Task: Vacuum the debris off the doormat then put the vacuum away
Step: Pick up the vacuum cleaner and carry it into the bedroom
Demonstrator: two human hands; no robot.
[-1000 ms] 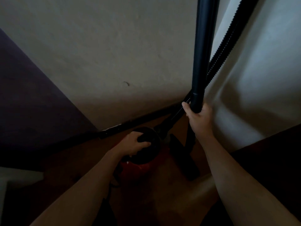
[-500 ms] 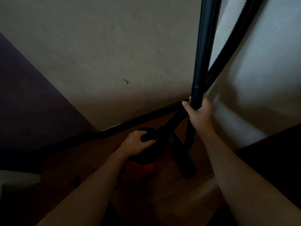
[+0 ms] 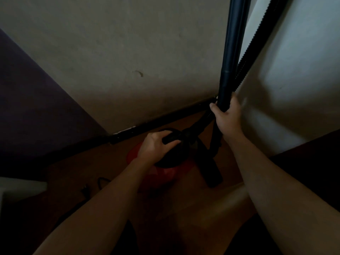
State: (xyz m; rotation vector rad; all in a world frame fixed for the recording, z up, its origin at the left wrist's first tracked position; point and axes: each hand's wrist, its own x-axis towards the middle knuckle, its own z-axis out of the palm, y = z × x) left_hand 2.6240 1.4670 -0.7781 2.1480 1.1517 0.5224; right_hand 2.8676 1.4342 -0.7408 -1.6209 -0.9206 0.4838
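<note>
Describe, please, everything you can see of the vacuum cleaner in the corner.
The vacuum cleaner is low by the brown floor in a corner, near the black skirting. Its round body looks like red plastic, with a black domed top. The left-hand grip holds the black handle on top. A rigid dark tube rises nearly upright out of view, held low by the right-hand grip. A ribbed black hose runs beside it. A dark nozzle lies right of the body.
</note>
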